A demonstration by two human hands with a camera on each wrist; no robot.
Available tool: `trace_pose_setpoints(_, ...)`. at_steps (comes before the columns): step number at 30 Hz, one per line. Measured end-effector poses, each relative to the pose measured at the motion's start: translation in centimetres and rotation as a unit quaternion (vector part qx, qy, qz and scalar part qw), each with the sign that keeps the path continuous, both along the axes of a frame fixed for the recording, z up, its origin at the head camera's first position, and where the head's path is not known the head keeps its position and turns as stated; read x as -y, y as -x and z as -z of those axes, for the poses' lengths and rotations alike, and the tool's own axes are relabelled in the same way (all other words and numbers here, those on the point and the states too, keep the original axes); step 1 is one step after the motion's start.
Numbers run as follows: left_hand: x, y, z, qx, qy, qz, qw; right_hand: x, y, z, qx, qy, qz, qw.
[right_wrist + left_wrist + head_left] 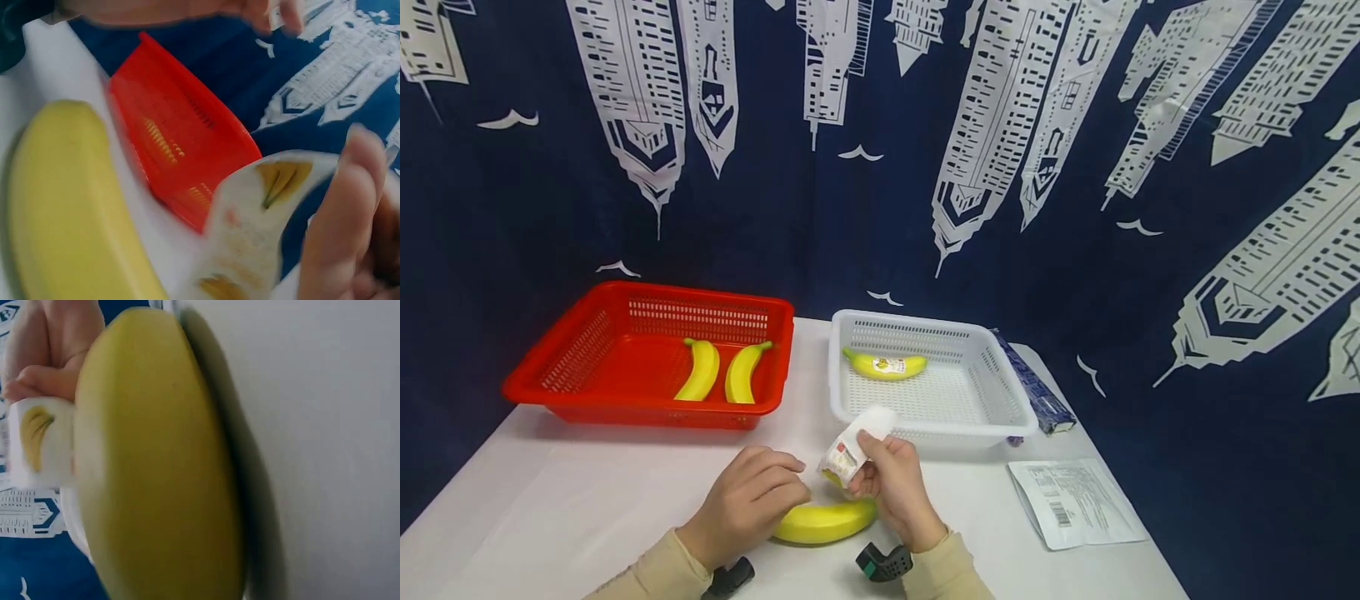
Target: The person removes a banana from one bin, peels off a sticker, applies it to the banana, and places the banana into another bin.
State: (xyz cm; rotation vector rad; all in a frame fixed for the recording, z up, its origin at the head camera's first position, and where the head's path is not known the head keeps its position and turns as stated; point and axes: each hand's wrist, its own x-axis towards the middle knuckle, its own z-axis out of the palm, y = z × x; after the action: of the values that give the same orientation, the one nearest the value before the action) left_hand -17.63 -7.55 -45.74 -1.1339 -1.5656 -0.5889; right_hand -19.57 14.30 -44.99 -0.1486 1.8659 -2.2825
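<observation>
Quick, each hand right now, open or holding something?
Left hand: open, fingers loosely bent, nothing visibly held.
Right hand: holding the white banana-printed label strip.

Yellow banana, white banana-printed label strip, red basket, white basket, navy cloth with white buildings

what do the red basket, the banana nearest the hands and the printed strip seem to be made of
Red basket: likely moulded plastic, glossy, judging by the sheen on its rim and its slotted walls. Banana: perhaps foam or plastic with a smooth, evenly coloured skin, though real fruit isn't ruled out. Printed strip: apparently thin paper or film, matt-looking, bending in a curve.
</observation>
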Motion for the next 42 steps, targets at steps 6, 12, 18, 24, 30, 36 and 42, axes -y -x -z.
trace_pose_setpoints(6,0.2,0.3,0.7,0.059,-0.008,-0.026,0.9979,0.4,-0.4,0.0,-0.060,-0.051,-0.014,0.9968)
trace_pose_setpoints(12,0.4,0.6,1.5,0.102,0.013,-0.030,0.9942,0.8,-0.6,0.3,-0.068,-0.067,-0.081,0.9921)
trace_pose_setpoints(18,0.6,0.8,1.7,0.083,0.031,-0.010,0.9960,1.1,-0.7,0.5,-0.064,-0.057,-0.106,0.9907)
trace_pose_setpoints(24,0.7,0.7,1.6,0.054,0.034,-0.005,0.9980,1.3,-0.7,0.7,-0.046,-0.055,-0.121,0.9900)
trace_pose_setpoints(30,0.6,0.6,1.1,0.016,0.052,-0.024,0.9982,1.5,-0.7,0.7,-0.028,-0.051,-0.112,0.9920)
trace_pose_setpoints(36,0.3,0.7,0.7,-0.010,0.058,-0.034,0.9977,1.5,-0.8,0.6,-0.014,-0.036,-0.104,0.9938)
trace_pose_setpoints(42,0.1,0.5,0.3,-0.032,0.056,-0.039,0.9972,1.6,-0.9,0.4,-0.011,-0.033,-0.092,0.9951)
